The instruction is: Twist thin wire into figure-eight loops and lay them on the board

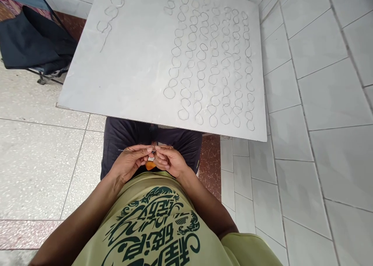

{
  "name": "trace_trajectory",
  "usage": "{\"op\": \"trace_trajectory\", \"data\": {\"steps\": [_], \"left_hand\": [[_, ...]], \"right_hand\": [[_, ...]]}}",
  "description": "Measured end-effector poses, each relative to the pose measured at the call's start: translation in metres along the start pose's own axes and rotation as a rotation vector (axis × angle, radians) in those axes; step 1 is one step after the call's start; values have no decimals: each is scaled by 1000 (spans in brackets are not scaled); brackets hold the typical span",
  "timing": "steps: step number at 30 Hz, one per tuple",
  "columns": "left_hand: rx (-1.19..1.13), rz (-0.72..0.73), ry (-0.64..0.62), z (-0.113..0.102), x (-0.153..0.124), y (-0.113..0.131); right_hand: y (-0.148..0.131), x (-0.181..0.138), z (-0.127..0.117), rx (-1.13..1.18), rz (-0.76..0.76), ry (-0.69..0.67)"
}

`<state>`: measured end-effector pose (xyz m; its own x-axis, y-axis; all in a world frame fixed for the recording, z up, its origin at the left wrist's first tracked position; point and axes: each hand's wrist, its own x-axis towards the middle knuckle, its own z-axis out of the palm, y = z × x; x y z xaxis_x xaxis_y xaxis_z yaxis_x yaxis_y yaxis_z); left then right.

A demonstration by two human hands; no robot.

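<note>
Over my lap, my left hand [130,160] and my right hand [170,160] meet fingertip to fingertip. The left hand's fingers are pinched on a thin wire [121,150], whose end sticks out to the left past the knuckles. My right hand is closed too, its thumb and finger pinching at the same spot; the wire there is mostly hidden by the fingers. A small blue-green bit shows between the fingertips, too small to name. Below the hands lies an orange object [150,165], partly covered. On the white board [125,79] ahead are rows of thin figure-eight loops [214,77].
Farther left on the board, a tangled strand of loops [109,13] runs to the top edge. The board's near edge overhangs my knees. A tiled wall [309,114] stands close on the right. A dark folding chair [35,42] is at the back left.
</note>
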<state>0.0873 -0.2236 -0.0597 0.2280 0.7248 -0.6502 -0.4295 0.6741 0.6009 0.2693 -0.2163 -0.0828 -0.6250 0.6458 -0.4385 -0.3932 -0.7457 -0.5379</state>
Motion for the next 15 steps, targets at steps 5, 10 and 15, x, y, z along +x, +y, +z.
{"op": "trace_trajectory", "data": {"steps": [5,10,15], "left_hand": [[111,58,-16,-5,3,3],[187,52,-35,-8,3,6],[167,12,-52,-10,5,8]], "right_hand": [[2,2,-3,95,109,-28],[5,1,-3,60,122,1],[2,0,-2,-35,5,28]]}}
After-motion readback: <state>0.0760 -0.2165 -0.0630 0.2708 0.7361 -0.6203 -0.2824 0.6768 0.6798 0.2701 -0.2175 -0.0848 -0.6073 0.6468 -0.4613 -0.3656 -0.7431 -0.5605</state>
